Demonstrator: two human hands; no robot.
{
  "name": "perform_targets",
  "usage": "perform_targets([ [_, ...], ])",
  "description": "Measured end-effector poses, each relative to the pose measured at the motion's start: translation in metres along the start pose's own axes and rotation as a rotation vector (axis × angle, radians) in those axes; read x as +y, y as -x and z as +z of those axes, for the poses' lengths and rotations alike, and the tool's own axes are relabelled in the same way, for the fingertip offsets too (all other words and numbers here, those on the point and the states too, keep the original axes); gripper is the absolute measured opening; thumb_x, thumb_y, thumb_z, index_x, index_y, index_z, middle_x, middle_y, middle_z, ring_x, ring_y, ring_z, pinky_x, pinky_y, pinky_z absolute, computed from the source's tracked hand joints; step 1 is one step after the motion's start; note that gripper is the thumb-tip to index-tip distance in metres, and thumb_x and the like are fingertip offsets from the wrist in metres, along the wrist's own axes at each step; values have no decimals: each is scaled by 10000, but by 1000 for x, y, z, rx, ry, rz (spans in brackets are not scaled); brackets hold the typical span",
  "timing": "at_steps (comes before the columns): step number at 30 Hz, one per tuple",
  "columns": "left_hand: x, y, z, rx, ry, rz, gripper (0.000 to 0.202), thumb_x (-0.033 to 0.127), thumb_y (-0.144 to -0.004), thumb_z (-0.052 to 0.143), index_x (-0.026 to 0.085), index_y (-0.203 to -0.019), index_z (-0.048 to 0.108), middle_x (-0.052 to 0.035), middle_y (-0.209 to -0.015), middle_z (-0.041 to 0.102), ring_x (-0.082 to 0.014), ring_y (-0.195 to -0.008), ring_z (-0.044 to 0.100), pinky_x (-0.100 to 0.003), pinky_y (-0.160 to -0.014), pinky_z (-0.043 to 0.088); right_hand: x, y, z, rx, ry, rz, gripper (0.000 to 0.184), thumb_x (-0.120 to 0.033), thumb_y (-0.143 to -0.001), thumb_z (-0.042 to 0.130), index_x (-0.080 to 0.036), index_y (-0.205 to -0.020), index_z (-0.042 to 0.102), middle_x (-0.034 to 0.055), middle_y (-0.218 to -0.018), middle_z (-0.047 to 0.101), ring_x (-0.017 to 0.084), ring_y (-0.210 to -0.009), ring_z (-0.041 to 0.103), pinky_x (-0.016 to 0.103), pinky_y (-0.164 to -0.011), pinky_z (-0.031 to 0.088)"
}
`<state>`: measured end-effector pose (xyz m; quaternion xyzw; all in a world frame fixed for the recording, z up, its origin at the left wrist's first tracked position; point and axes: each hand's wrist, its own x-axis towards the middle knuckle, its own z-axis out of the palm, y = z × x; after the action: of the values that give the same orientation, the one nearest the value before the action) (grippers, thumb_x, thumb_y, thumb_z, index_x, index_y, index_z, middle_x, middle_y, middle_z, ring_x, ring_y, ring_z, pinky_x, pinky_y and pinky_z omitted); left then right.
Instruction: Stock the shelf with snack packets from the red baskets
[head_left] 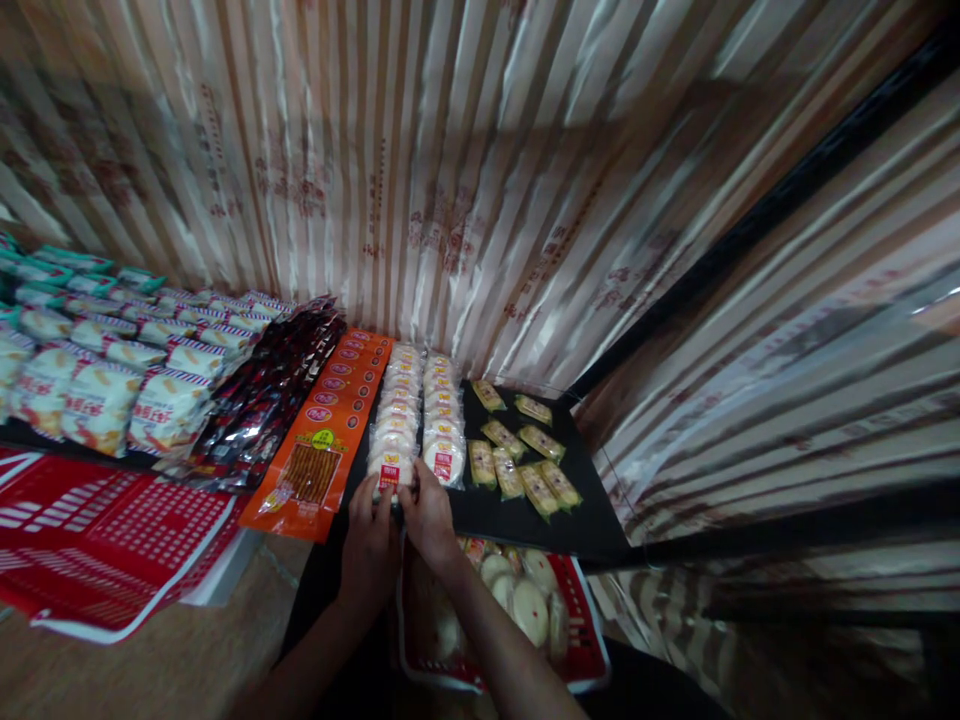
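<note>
My left hand (370,545) and my right hand (427,515) meet at the front end of a row of round white snack packets (394,425) on a black shelf (517,515). Both pinch the frontmost white packet with a red label (388,472). A second row of the same white packets (442,410) lies just to the right. Small yellow-green wrapped snacks (525,460) are spread further right on the shelf.
Orange snack packs (326,440), dark red packs (262,395) and white-and-orange bags (105,385) fill the shelf to the left. A red basket (585,640) with more white packets sits below my arms; another red basket (97,540) lies at left. Striped curtain behind.
</note>
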<state>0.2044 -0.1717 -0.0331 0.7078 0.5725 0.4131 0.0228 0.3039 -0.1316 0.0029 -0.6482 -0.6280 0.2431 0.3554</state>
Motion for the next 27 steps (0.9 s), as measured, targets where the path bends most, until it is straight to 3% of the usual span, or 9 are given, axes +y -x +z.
perform_targets([
  [3, 2, -2, 0, 9, -49, 7, 334, 188, -885, 402, 110, -1202, 474, -179, -1264, 420, -283, -1224, 379, -465, -953, 447, 12, 11, 6, 81, 40, -115, 498, -217, -803, 477, -119, -1291, 454, 150, -1275, 525, 248, -1186, 479, 416, -1002, 395],
  [6, 5, -5, 0, 15, -93, 7, 319, 192, -885, 414, 113, -1184, 492, -177, -1257, 427, -283, -1221, 386, -453, -949, 454, 22, 22, 8, 84, 69, -204, 515, -201, -844, 427, -146, -1355, 385, 137, -1351, 447, 239, -1258, 402, 425, -1032, 373],
  [12, 3, -6, -2, 48, -132, 56, 317, 153, -879, 409, 117, -1181, 501, -168, -1264, 437, -278, -1243, 372, -442, -975, 428, 29, 34, 7, 85, 126, -330, 412, -182, -888, 400, -226, -1290, 481, 108, -1368, 417, 212, -1242, 426, 384, -993, 432],
  [16, 7, -12, -1, 76, -140, 64, 313, 145, -880, 412, 117, -1176, 510, -176, -1296, 428, -282, -1287, 324, -451, -1013, 371, 30, 31, -1, 158, 181, -399, 370, -219, -903, 386, -208, -1248, 517, 128, -1385, 405, 238, -1275, 381, 446, -990, 418],
  [22, 16, -36, 12, 34, -156, -14, 496, 289, -855, 475, 80, -1298, 399, -235, -1453, 227, -381, -1359, 139, -557, -1006, 302, 34, -1, -22, 268, 335, -283, 432, -233, -906, 342, -109, -1312, 425, 167, -1483, 215, 297, -1373, 133, 555, -1040, 284],
  [27, 13, -48, 24, -10, -235, -34, 576, 321, -829, 493, 46, -1319, 366, -278, -1436, 234, -408, -1340, 182, -552, -980, 335, 40, -29, -21, 235, 409, -223, 455, -219, -894, 341, -81, -1321, 413, 185, -1499, 134, 320, -1378, 56, 554, -1058, 230],
])
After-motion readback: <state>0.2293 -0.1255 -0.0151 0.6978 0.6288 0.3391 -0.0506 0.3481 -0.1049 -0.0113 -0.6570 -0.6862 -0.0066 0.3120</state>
